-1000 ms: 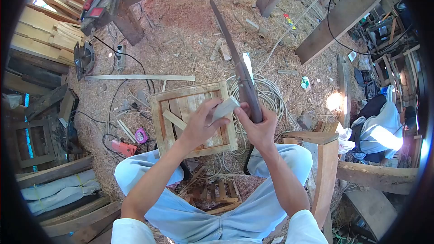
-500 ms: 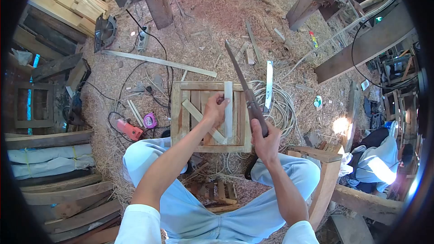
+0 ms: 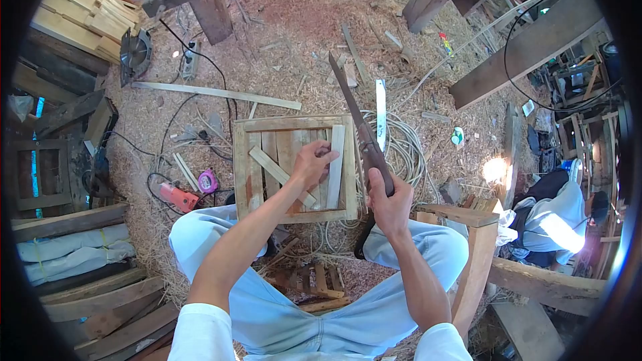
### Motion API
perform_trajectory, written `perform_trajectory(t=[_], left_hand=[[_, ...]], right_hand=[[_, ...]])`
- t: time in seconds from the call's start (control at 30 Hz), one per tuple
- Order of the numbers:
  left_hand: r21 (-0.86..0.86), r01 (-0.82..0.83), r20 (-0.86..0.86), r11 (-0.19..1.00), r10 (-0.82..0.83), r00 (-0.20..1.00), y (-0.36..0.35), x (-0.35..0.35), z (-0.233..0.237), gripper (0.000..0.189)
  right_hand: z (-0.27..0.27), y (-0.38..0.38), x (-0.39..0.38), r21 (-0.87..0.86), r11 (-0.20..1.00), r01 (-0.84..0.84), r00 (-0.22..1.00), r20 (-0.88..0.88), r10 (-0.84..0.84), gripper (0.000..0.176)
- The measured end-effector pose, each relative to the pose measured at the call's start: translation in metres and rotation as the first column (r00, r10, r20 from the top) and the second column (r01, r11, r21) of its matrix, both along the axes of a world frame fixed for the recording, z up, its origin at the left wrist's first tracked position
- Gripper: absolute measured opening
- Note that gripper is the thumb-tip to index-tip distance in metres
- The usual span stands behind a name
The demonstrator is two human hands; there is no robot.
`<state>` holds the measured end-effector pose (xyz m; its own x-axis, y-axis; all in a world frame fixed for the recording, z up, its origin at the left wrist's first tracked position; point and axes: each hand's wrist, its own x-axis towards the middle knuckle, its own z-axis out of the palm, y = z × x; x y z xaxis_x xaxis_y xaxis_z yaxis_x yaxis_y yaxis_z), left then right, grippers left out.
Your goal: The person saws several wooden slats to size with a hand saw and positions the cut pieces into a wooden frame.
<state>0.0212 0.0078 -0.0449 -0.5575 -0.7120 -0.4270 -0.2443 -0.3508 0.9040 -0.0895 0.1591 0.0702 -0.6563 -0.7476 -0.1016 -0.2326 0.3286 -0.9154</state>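
Now our L hand [image 3: 311, 164] pinches slat [image 3: 338, 142] on crate [image 3: 242, 167]; R hand [image 3: 388, 199] fists machete [image 3: 354, 110] handle. Slat looks light, stiff, splintery; we'd hold mid-length.

Carpentry workshop: sawdust floor [image 3: 294, 33], stacked planks [image 3: 80, 20].

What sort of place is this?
Probably an outdoor carpentry workshop: sawdust ground, a circular saw beside stacked planks, and the left hand holds a slat on a wooden frame while the right hand grips a long blade.
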Motion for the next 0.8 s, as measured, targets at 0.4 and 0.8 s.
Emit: perform_trajectory(t=[0.4, 0.8], left_hand=[[-0.31, -0.224, -0.258, 0.924, 0.145, 0.955, -0.06, -0.022, 0.018, 0.026], [-0.746, 0.288, 0.4, 0.601, 0.058, 0.915, -0.061, -0.003, 0.023, 0.041]], right_hand=[[0.01, 0.005, -0.002, -0.05, 0.998, 0.05, 0.994, 0.1, -0.045, 0.046], [0.004, -0.002, 0.005, -0.004, 1.0, 0.004, 0.999, 0.047, -0.004, 0.048]])
